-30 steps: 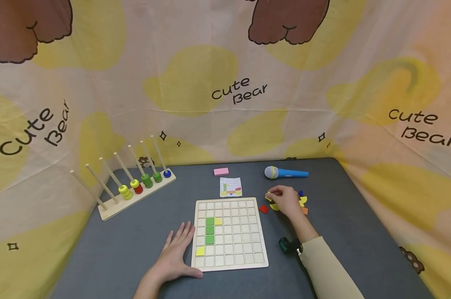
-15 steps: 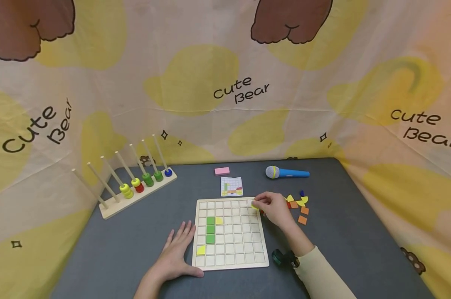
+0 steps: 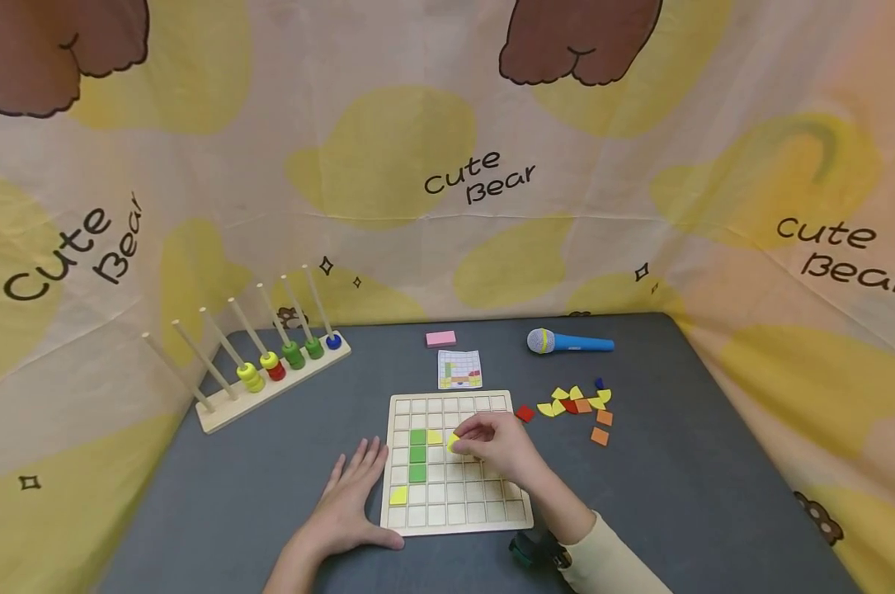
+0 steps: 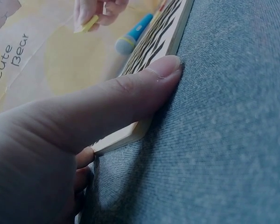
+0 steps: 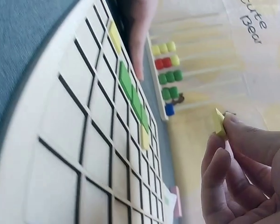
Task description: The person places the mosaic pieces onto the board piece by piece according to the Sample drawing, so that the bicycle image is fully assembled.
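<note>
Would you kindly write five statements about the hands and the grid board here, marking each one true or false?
1. The left hand touches the square pale wooden grid board. True.
2. The right hand pinches a small flat yellow piece. True.
3. That piece lies flat in a cell of the board. False: the right hand holds it above the board.
4. Three flat green square tiles lie in one column on the board. True.
5. Those tiles are in the board's right half. False: they lie near its left side.
</note>
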`<move>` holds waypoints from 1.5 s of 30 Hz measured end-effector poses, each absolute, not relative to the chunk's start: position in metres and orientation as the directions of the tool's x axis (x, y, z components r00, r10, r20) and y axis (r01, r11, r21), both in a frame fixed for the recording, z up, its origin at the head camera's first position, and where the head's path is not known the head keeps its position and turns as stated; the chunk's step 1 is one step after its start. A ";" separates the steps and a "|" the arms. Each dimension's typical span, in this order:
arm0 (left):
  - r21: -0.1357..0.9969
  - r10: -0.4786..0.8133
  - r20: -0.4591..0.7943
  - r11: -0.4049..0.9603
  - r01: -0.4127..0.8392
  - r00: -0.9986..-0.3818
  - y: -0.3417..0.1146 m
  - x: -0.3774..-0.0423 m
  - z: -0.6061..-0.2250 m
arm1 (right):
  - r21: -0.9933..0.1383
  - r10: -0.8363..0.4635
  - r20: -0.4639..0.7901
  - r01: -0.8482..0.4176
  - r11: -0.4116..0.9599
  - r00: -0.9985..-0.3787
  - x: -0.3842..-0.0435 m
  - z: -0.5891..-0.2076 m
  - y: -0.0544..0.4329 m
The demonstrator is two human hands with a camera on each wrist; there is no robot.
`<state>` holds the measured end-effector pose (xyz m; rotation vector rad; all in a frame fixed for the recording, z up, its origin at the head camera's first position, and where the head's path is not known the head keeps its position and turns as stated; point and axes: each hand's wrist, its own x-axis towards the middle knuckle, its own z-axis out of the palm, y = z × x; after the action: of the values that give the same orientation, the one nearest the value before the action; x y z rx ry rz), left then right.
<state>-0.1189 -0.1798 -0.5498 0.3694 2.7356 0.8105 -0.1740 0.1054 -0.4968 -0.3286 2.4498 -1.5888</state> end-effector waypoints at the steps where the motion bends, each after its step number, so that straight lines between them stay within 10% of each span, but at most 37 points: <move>1: 0.561 0.314 -0.178 0.811 0.166 -0.933 -0.180 -0.119 -0.549 | -0.916 -0.302 -0.051 -0.076 0.395 -0.952 -0.172 -0.498 0.103; 45: 0.573 0.322 -0.160 0.800 0.178 -0.933 -0.181 -0.117 -0.549 | -0.571 -0.416 0.036 -0.360 0.737 -0.909 -0.134 -0.526 0.036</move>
<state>-0.1172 -0.1808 -0.5491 0.3867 2.7387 0.8361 -0.1337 0.0359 -0.5262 -0.6362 2.8402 -0.9047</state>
